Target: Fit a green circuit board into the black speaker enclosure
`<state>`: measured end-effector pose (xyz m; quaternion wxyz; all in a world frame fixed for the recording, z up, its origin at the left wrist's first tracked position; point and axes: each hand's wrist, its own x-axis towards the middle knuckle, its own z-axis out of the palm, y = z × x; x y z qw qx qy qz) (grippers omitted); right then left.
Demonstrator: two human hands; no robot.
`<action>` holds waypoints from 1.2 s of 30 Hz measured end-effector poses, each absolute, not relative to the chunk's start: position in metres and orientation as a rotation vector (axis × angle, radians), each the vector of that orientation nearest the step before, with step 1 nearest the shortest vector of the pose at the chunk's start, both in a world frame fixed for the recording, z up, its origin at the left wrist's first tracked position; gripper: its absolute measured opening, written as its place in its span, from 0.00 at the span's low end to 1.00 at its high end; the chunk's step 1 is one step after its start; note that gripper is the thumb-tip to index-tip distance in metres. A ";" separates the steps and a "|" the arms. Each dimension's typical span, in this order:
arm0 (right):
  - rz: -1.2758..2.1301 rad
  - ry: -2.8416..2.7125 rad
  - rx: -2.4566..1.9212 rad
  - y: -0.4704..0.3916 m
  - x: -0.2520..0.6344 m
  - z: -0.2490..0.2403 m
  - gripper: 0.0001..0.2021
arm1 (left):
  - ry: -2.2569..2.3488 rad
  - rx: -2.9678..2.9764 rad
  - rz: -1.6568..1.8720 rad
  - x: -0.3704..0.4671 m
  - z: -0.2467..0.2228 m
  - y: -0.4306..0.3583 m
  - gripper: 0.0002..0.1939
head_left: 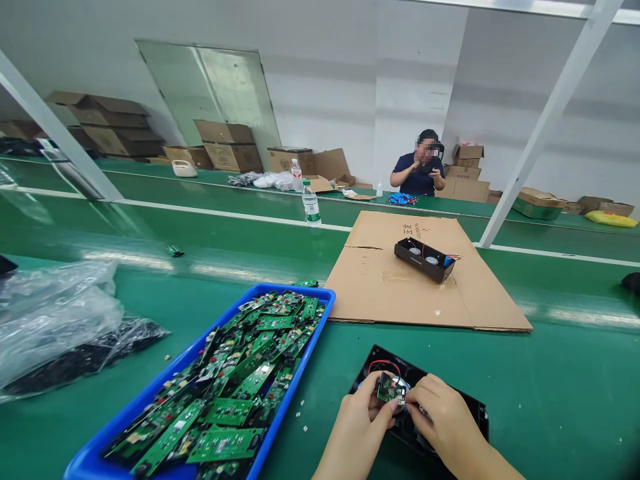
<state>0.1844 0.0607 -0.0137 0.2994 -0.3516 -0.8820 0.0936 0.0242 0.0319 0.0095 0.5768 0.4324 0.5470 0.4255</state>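
Observation:
A black speaker housing (467,411) with a red wire lies on the green table at the near edge. My left hand (356,432) and my right hand (440,415) meet over it, both pinching a small green circuit board (385,389) held against a round speaker inside the housing. To the left stands a blue tray (305,357) heaped with several green circuit boards (240,383).
A flat cardboard sheet (380,280) ahead carries another black speaker housing (424,259). A clear plastic bag (55,320) lies at left. A water bottle (311,203) stands on the belt. A person (419,170) sits across; cardboard boxes (227,147) line the far side.

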 end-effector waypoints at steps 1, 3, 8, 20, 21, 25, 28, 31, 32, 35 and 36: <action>0.183 -2.336 -0.919 0.061 0.183 -0.013 0.10 | 1.279 1.026 0.998 0.024 0.008 0.032 0.15; 0.048 -2.314 -0.887 0.060 0.180 -0.013 0.12 | 1.286 1.070 1.006 0.025 0.006 0.031 0.15; -0.213 -2.253 -0.816 0.057 0.173 -0.016 0.15 | 1.288 1.124 1.016 0.027 0.003 0.031 0.14; 0.672 -2.324 -1.233 0.061 0.183 -0.008 0.14 | 1.288 1.284 1.057 0.022 0.003 0.027 0.12; 0.673 -2.350 -1.230 0.062 0.183 -0.007 0.14 | 1.280 1.279 1.066 0.022 0.003 0.027 0.12; 0.619 -2.387 -1.213 0.062 0.177 -0.004 0.12 | 1.264 1.255 1.091 0.024 0.002 0.026 0.12; 0.705 -2.392 -1.270 0.063 0.176 0.002 0.11 | 1.259 1.244 1.080 0.026 0.003 0.026 0.12; 0.766 -2.382 -1.355 0.065 0.185 0.014 0.11 | 1.254 1.229 1.045 0.023 0.007 0.028 0.12; 0.726 -2.368 -1.369 0.065 0.190 0.017 0.13 | 1.267 1.224 1.034 0.021 0.009 0.028 0.12; 0.500 -2.373 -1.436 0.060 0.206 0.024 0.26 | 1.328 1.204 0.998 0.013 0.012 0.030 0.12; 0.442 -2.417 -1.469 0.057 0.210 0.023 0.34 | 1.352 1.192 0.987 0.010 0.013 0.030 0.13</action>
